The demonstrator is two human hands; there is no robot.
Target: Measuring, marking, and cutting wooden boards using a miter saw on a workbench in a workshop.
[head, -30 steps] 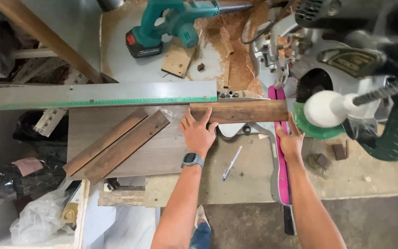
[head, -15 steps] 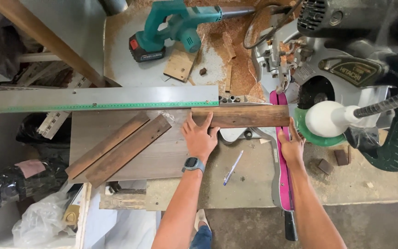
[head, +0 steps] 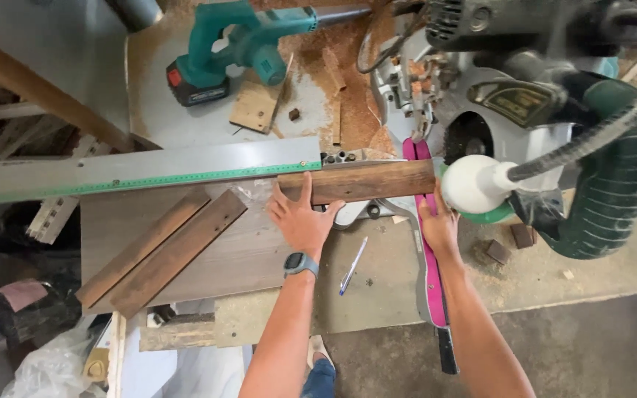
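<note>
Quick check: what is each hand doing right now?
Left hand: open, fingers spread, pressing flat on the short wooden board.
Right hand: at the board's right end by the pink strip; grip cannot be told.

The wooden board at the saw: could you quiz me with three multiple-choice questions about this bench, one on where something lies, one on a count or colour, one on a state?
1. Where does the pen lie?
A. between the person's two forearms
B. on the sawdust by the blower
C. on top of the loose planks

2. What colour is the cordless blower?
A. pink
B. teal
C. white

3. How is the wooden board held?
A. lifted off the bench
B. pressed flat under the left hand, the right hand at its end
C. untouched

Answers: 1 A, it lies on the bench between the arms. 2 B, its body is teal. 3 B, the left palm lies on it against the grey fence.
</note>
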